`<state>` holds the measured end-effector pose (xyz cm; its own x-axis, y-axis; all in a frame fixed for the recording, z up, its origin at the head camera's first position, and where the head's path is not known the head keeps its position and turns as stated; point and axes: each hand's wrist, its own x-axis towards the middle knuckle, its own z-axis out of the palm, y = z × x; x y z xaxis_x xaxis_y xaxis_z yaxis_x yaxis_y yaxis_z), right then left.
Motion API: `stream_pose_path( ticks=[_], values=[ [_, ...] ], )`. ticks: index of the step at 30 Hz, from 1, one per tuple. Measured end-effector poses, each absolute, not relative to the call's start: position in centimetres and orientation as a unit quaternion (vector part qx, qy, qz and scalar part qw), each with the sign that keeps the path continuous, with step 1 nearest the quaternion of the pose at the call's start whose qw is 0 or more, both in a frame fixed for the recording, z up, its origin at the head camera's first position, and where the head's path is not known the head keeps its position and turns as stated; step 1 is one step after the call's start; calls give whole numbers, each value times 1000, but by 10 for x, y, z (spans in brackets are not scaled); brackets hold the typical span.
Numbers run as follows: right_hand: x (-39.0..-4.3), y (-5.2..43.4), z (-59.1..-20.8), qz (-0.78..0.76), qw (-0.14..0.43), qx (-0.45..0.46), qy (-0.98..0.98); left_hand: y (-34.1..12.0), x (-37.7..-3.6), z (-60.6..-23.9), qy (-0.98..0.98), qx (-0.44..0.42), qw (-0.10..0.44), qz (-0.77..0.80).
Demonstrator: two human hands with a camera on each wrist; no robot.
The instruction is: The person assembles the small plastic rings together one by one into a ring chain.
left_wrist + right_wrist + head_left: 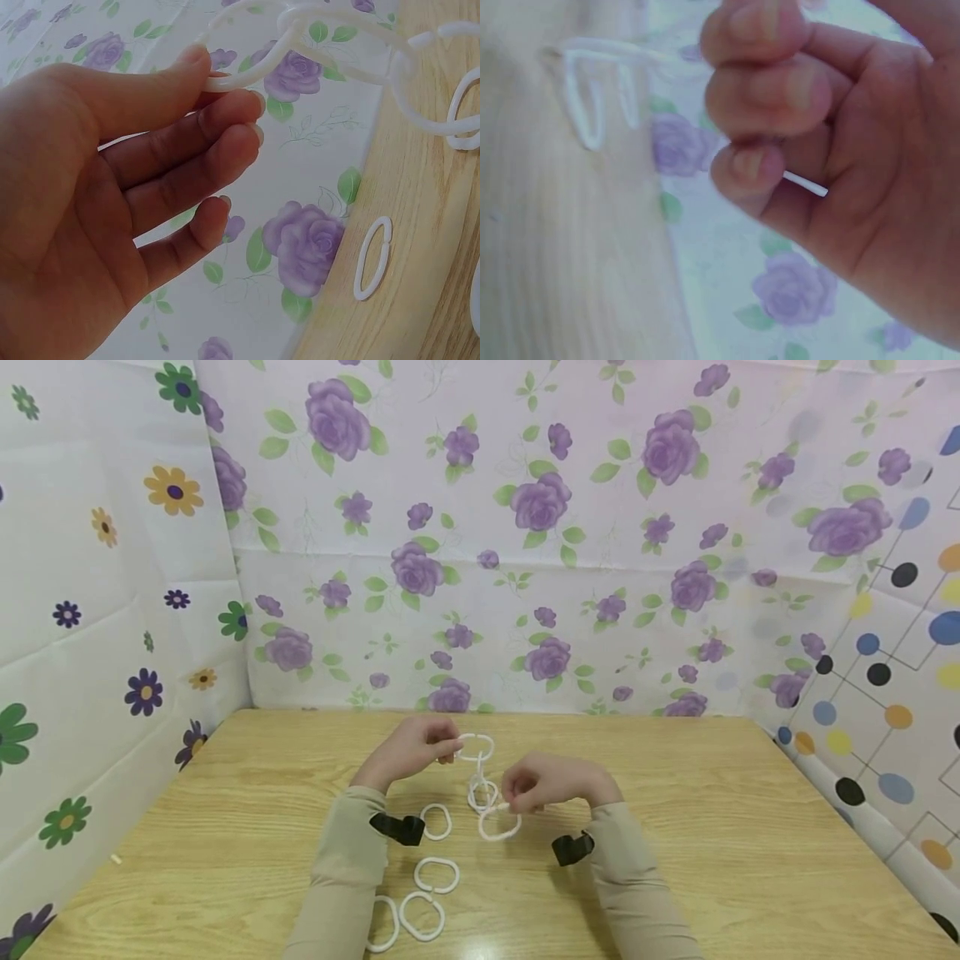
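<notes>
Left hand [408, 752]: I pinch the chain's [480, 777] top ring.
Right hand [551, 785]: my fingers clamp its bottom ring [498, 824].
Loose rings [437, 874]: near the chain.

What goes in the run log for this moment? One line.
left hand: pinches ring chain top | right hand: grips chain's bottom ring | loose rings: on table

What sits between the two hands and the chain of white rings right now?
Nothing visible: the left hand pinches the top ring of the chain, and the right hand grips the bottom ring.
</notes>
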<state>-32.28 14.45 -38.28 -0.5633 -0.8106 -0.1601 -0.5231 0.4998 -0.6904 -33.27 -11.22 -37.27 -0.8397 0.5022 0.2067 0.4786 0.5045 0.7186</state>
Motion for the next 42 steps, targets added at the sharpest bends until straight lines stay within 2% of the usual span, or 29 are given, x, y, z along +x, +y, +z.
stream_pose_path(
  ticks=[8, 16, 42],
  values=[
    [-322, 155, -369, -359, 145, -383, 839, -111, -335, -375, 870, 293, 15, 397],
    [-324, 152, -367, -377, 82, -363, 848, -110, -339, -378, 870, 302, 19, 389],
    [-323, 141, -371, -401, -2, -318, 859, -104, -332, -374, 854, 343, 39, 389]
  ],
)
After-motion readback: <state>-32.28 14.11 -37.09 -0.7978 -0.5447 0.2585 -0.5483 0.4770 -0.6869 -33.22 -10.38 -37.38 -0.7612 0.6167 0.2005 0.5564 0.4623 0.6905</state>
